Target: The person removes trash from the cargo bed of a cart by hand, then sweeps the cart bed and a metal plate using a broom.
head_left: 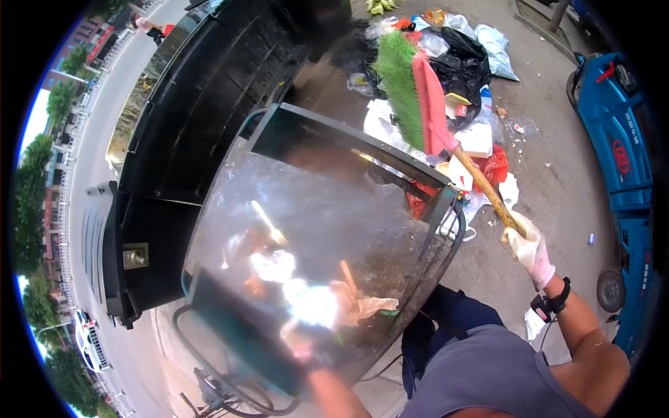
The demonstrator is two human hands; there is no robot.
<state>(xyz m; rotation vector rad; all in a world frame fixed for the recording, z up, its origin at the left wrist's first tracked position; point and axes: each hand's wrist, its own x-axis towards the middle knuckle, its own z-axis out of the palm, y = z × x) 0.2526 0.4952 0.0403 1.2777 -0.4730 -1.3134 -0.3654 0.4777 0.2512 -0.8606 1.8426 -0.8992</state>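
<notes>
We held the broom (433,118) beside the litter (463,63), our right hand (525,245) closed round its handle (488,189) — apparently freeing the cart (376,223) for our left hand (300,345), too blurred to tell its grip.

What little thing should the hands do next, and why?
Maybe the left hand should reach for the tan scrap, because it lies nearby in the cart, while the right hand is busy holding the broom outside it.
</notes>
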